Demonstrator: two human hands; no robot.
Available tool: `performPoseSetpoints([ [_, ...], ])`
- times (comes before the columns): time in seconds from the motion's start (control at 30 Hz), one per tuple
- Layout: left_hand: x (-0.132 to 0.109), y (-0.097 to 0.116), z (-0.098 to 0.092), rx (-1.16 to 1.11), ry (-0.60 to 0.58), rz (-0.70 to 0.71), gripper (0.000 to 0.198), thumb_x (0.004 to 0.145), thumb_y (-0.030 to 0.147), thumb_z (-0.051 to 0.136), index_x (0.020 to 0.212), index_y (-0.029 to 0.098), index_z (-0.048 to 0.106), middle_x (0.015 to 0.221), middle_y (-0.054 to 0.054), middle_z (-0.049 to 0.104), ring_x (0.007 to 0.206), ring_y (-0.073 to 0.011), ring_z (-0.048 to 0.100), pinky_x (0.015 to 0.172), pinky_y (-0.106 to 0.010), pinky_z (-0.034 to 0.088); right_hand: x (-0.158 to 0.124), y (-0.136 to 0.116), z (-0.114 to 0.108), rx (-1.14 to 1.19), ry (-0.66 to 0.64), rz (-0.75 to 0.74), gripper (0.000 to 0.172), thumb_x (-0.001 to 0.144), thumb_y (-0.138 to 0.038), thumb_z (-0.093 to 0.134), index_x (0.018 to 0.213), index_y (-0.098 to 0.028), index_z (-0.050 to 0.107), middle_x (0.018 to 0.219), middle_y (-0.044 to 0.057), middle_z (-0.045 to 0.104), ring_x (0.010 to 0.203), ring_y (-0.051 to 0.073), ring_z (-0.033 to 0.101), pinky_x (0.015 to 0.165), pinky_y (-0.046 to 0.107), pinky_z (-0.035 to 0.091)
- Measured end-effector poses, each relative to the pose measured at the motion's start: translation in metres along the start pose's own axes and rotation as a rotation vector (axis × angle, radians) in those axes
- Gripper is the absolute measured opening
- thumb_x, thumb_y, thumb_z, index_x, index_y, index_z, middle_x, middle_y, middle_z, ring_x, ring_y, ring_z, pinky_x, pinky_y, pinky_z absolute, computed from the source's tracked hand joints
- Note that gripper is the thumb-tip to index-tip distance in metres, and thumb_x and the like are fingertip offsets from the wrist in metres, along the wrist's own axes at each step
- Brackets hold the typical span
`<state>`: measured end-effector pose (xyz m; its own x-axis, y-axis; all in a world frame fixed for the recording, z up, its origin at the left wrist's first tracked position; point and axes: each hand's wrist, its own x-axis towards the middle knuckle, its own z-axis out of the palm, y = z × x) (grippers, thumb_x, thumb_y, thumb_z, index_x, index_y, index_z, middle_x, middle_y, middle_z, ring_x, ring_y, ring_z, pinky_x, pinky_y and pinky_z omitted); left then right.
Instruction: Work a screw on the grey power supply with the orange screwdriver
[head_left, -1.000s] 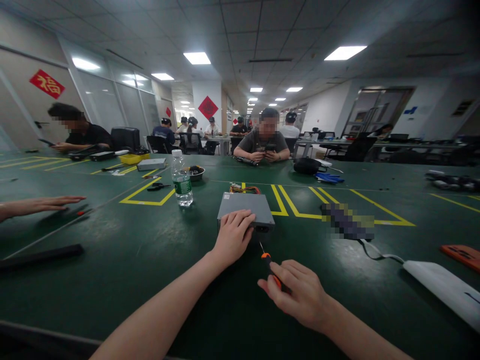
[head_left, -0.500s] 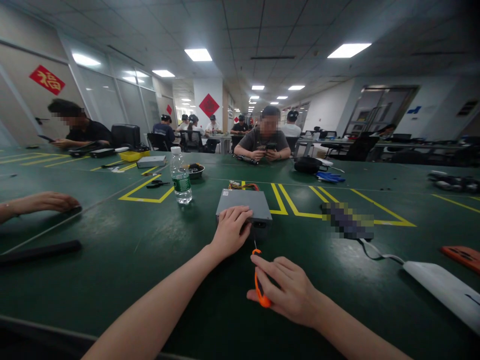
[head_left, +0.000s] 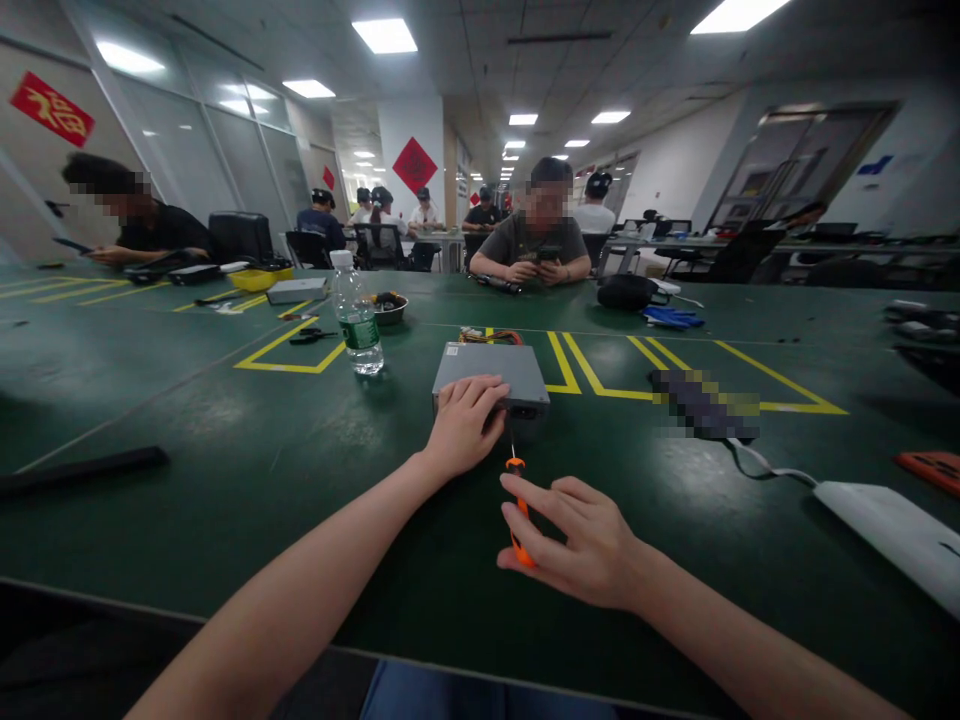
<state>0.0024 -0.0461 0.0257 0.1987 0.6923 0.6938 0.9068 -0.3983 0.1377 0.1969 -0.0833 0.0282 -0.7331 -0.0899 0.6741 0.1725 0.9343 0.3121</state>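
Observation:
A grey metal computer power supply [head_left: 491,365] lies on the green table, its bundle of coloured cables [head_left: 491,337] at the far side. Across its near left corner is my left hand [head_left: 469,425], fingers over the top and thumb against the near face, gripping it. In my right hand [head_left: 574,535] is an orange and black screwdriver [head_left: 523,540], pinched by the handle between thumb and fingers. The thin shaft points away from me, up to the near face of the power supply below its socket. Where the tip meets the case is too dark to make out.
Left of the power supply stands a water bottle [head_left: 358,315], with a metal bowl [head_left: 390,308] behind it. A black bar [head_left: 82,470] lies at the left. To the right are a white power strip [head_left: 889,530] with its cable and a blurred dark object [head_left: 701,405]. A person [head_left: 532,235] sits opposite.
My view has tilted down, bringing the table's near edge into sight. Another person's hand at the left is gone from view. My hands keep their places at the power supply and screwdriver.

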Motion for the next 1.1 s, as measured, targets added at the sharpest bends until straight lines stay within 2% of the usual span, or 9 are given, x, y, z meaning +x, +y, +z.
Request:
performPoseSetpoints([
  [0.13, 0.0, -0.0006, 0.0011, 0.002, -0.007, -0.001, 0.029, 0.086, 0.024, 0.045, 0.114, 0.023, 0.051, 0.123, -0.003, 0.055, 0.116, -0.0197, 0.044, 0.095, -0.037, 0.03, -0.0006, 0.0005, 0.0021, 0.079, 0.039, 0.041, 0.029, 0.085, -0.034, 0.058, 0.1, -0.011, 0.052, 0.102, 0.019, 0.063, 0.087, 0.019, 0.063, 0.071, 0.029, 0.052],
  [0.27, 0.0, -0.0004, 0.0021, 0.006, -0.016, -0.004, 0.029, 0.086, 0.024, 0.045, 0.114, 0.024, 0.05, 0.123, -0.003, 0.055, 0.116, -0.0201, 0.043, 0.096, -0.037, 0.03, 0.0027, -0.0014, -0.0031, 0.116, -0.026, 0.051, 0.032, 0.089, -0.031, 0.048, 0.112, -0.009, 0.05, 0.107, 0.02, 0.06, 0.099, 0.022, 0.06, 0.076, 0.031, 0.051],
  [0.37, 0.0, -0.0005, 0.0021, 0.006, -0.008, -0.003, 0.029, 0.086, 0.024, 0.046, 0.114, 0.023, 0.05, 0.123, -0.003, 0.054, 0.116, -0.02, 0.043, 0.095, -0.037, 0.03, 0.0036, -0.0029, -0.0061, 0.053, -0.041, 0.011, 0.025, 0.089, -0.028, 0.05, 0.108, -0.014, 0.054, 0.106, 0.018, 0.06, 0.084, 0.018, 0.063, 0.07, 0.031, 0.051],
  [0.5, 0.0005, -0.0007, 0.0019, 0.012, -0.003, -0.001, 0.028, 0.086, 0.024, 0.047, 0.114, 0.023, 0.05, 0.123, -0.002, 0.055, 0.115, -0.0198, 0.044, 0.094, -0.036, 0.03, 0.0018, -0.0036, -0.0032, 0.021, 0.024, -0.004, 0.017, 0.084, -0.027, 0.06, 0.092, -0.013, 0.056, 0.104, 0.019, 0.062, 0.067, 0.013, 0.061, 0.06, 0.027, 0.049],
  [0.67, 0.0011, 0.0003, 0.0022, 0.016, -0.002, -0.009, 0.027, 0.086, 0.024, 0.046, 0.113, 0.024, 0.051, 0.122, -0.002, 0.055, 0.115, -0.0195, 0.044, 0.095, -0.037, 0.03, 0.0014, -0.0027, -0.0001, 0.106, 0.06, 0.029, 0.023, 0.087, -0.032, 0.054, 0.097, -0.011, 0.05, 0.099, 0.018, 0.064, 0.087, 0.018, 0.063, 0.071, 0.029, 0.053],
  [0.8, 0.001, 0.0012, 0.0022, 0.012, -0.005, -0.016, 0.028, 0.086, 0.024, 0.046, 0.113, 0.024, 0.051, 0.123, -0.002, 0.055, 0.116, -0.02, 0.044, 0.095, -0.037, 0.03, 0.0038, -0.0027, -0.0052, 0.12, -0.038, 0.015, 0.028, 0.089, -0.027, 0.046, 0.11, -0.009, 0.051, 0.104, 0.019, 0.062, 0.098, 0.022, 0.06, 0.076, 0.032, 0.052],
  [0.87, 0.001, 0.0013, 0.0019, 0.011, -0.003, -0.016, 0.027, 0.086, 0.024, 0.047, 0.113, 0.024, 0.051, 0.122, -0.002, 0.055, 0.116, -0.02, 0.044, 0.095, -0.037, 0.031, 0.0046, -0.0032, -0.0071, 0.078, -0.057, -0.004, 0.025, 0.09, -0.025, 0.046, 0.109, -0.012, 0.055, 0.102, 0.018, 0.063, 0.096, 0.022, 0.061, 0.073, 0.032, 0.051],
  [1.0, 0.0014, 0.0012, 0.0008, 0.013, -0.001, -0.013, 0.027, 0.086, 0.024, 0.048, 0.112, 0.025, 0.051, 0.123, -0.002, 0.055, 0.115, -0.0202, 0.045, 0.093, -0.037, 0.031, 0.004, -0.0046, -0.0061, 0.054, -0.005, -0.005, 0.014, 0.088, -0.025, 0.052, 0.092, -0.013, 0.057, 0.103, 0.019, 0.063, 0.077, 0.017, 0.063, 0.063, 0.028, 0.05],
  [1.1, 0.0015, 0.0012, 0.0001, 0.013, -0.004, -0.011, 0.027, 0.086, 0.024, 0.048, 0.112, 0.024, 0.051, 0.123, -0.002, 0.055, 0.115, -0.0205, 0.044, 0.094, -0.037, 0.031, 0.0036, -0.0052, -0.0039, 0.085, 0.031, 0.007, 0.014, 0.087, -0.026, 0.055, 0.089, -0.012, 0.054, 0.098, 0.018, 0.065, 0.074, 0.016, 0.062, 0.064, 0.027, 0.051],
])
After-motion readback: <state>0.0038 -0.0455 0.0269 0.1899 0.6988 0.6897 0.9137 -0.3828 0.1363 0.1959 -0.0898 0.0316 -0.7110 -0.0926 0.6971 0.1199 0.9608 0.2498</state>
